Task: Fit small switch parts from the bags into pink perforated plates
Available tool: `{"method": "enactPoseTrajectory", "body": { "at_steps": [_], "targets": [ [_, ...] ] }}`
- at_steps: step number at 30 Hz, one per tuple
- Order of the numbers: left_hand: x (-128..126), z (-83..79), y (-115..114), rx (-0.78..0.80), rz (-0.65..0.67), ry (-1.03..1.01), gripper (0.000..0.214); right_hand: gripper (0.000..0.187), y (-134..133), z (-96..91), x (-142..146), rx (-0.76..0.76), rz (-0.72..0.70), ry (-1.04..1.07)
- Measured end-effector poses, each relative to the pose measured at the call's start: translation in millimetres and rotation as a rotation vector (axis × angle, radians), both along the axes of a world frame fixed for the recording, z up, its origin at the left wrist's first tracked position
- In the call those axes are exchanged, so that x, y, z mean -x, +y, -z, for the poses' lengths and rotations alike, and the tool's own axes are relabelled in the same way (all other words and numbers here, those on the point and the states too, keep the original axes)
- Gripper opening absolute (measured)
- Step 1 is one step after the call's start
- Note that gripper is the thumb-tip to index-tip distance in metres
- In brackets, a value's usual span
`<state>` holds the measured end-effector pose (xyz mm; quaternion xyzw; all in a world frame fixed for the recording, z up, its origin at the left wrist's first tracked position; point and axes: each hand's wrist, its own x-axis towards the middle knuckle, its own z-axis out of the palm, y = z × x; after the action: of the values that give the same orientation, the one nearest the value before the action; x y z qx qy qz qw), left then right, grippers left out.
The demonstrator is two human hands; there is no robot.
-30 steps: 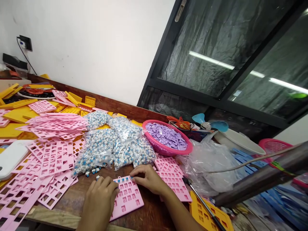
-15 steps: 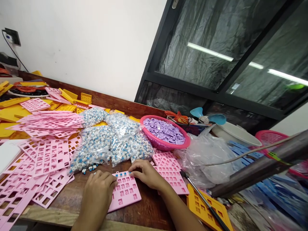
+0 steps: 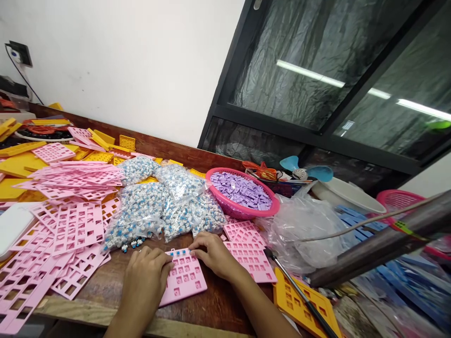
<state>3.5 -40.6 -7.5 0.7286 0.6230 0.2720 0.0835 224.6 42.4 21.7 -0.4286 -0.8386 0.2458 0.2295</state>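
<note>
A square pink plate (image 3: 188, 284) with rows of square cutouts lies on the table between my hands. Small blue-and-white switches (image 3: 178, 253) sit in its top row. My left hand (image 3: 148, 274) is closed at the plate's left edge, its thumb and bent index finger against the upper left corner. At the upper right corner, my right hand (image 3: 211, 253) pinches with thumb and index finger around the end switch of that row; the fingertips partly cover it. A few loose switches (image 3: 136, 243) lie beyond my left hand, beside clear bags of switches (image 3: 137, 213).
Pink cutout plates (image 3: 77, 225) are heaped at the left, yellow panels (image 3: 21, 164) behind them. A pink basket (image 3: 243, 213) holds purple pieces. To the right are another pink plate (image 3: 252, 263), a black-handled brush (image 3: 299, 291) on a yellow panel (image 3: 292, 305), and a slanting pole (image 3: 380, 249).
The view has shifted very slightly. Both hands stay at the plate's upper corners, with only small finger movement.
</note>
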Motion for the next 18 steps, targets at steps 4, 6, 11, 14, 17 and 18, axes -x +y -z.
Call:
{"method": "enactPoseTrajectory", "body": {
  "at_steps": [4, 6, 11, 14, 17, 18],
  "targets": [
    [-4.7, -1.7, 0.2, -0.031, -0.023, 0.055, 0.020, 0.010, 0.7, 1.8, -1.4, 0.035, 0.001, 0.029],
    [-9.0, -2.1, -1.2, -0.059, -0.050, 0.108, 0.022, 0.010, 2.2, 3.7, -3.1, 0.054, -0.006, 0.058],
    [-18.6, 4.3, -14.4, -0.110, -0.059, 0.273, 0.029, 0.010, 5.0, 5.5, -6.0, 0.087, -0.002, 0.092],
    [-19.8, 15.4, -24.1, -0.166, -0.031, 0.275, 0.033, 0.010, 4.7, 3.6, -5.8, 0.088, -0.003, 0.072],
    [-18.7, 24.6, -29.5, -0.205, 0.000, 0.248, 0.035, 0.009, 4.4, 1.8, -4.6, 0.086, -0.006, 0.061],
    [-18.5, 25.8, -30.1, -0.206, 0.013, 0.253, 0.035, 0.009, 4.5, 1.4, -4.3, 0.088, -0.008, 0.061]
  ]
}}
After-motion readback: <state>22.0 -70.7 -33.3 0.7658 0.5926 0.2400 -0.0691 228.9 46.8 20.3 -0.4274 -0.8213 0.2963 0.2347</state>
